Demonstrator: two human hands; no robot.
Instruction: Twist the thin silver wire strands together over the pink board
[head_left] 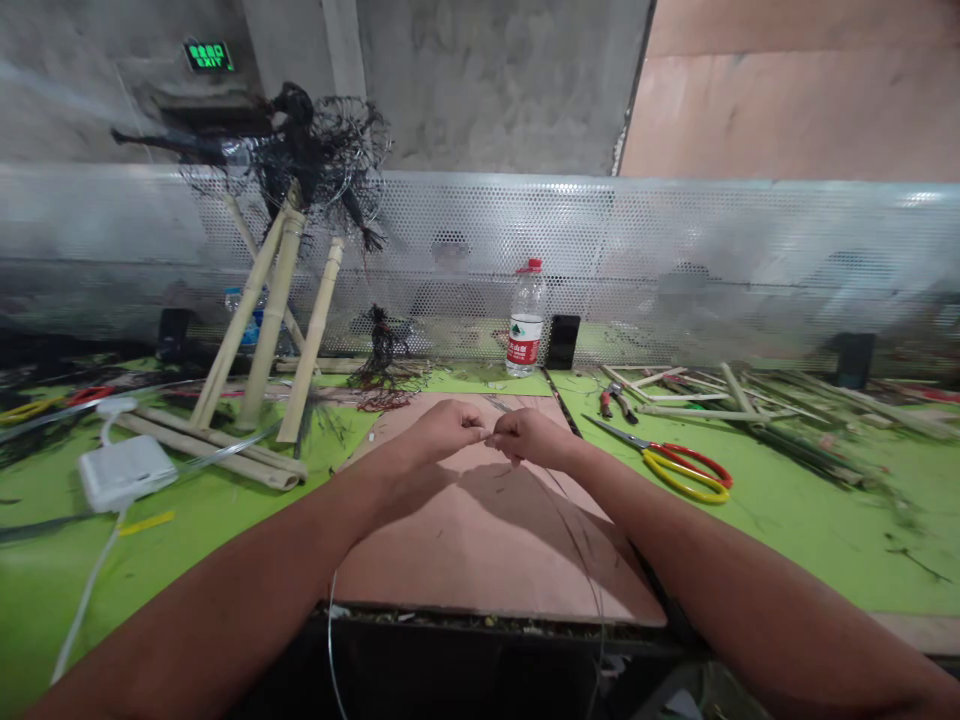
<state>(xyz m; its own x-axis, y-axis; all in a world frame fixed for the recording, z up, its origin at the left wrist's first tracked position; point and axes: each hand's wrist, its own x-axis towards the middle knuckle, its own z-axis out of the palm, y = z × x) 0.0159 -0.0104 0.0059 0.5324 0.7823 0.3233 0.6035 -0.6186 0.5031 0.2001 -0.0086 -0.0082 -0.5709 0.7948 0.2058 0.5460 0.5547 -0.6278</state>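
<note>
My left hand (448, 430) and my right hand (531, 438) meet fingertip to fingertip above a pinkish-brown board (480, 560). Both are closed in a pinch. Between them seems to be a thin wire-like strand, mostly hidden by the fingers. From near my right hand, fine strands (571, 528) run down across the board and over its front edge. Another clear, thin strand (331, 640) hangs over the edge below my left forearm; where its ends lead is hidden.
Red-and-yellow-handled scissors (686, 472), pliers (616, 400) and bamboo strips (720, 410) lie at right. A water bottle (525, 325) and black phone (562, 342) stand at the back. Left are bamboo poles (274, 310) bearing a dark wire figure (300, 150), and a white power adapter (127, 472).
</note>
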